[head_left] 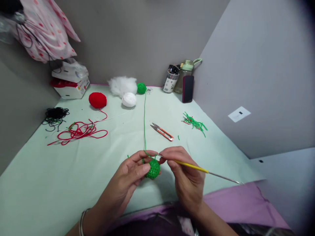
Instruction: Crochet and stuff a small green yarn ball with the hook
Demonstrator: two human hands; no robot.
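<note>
My left hand (134, 173) pinches a small rounded piece of green crochet (154, 169) between thumb and fingers, above the near part of the table. Between the thumb and fingers of my right hand (187, 177) is a crochet hook (193, 167) with a yellow grip and metal ends. The hook's tip lies close to the top of the green piece; whether it is inside a stitch I cannot tell. A green yarn strand (144, 124) runs over my left index finger and back to a green yarn ball (141, 88).
Orange-handled thread snips (162, 132) lie beyond my hands. A red yarn ball (97, 100), white yarn ball (129, 99), fluffy white stuffing (122, 86), tangled red yarn (78, 132) and black yarn (56, 114) are further left. Green scraps (195, 123), a phone (188, 89) and a bottle (180, 80) stand right.
</note>
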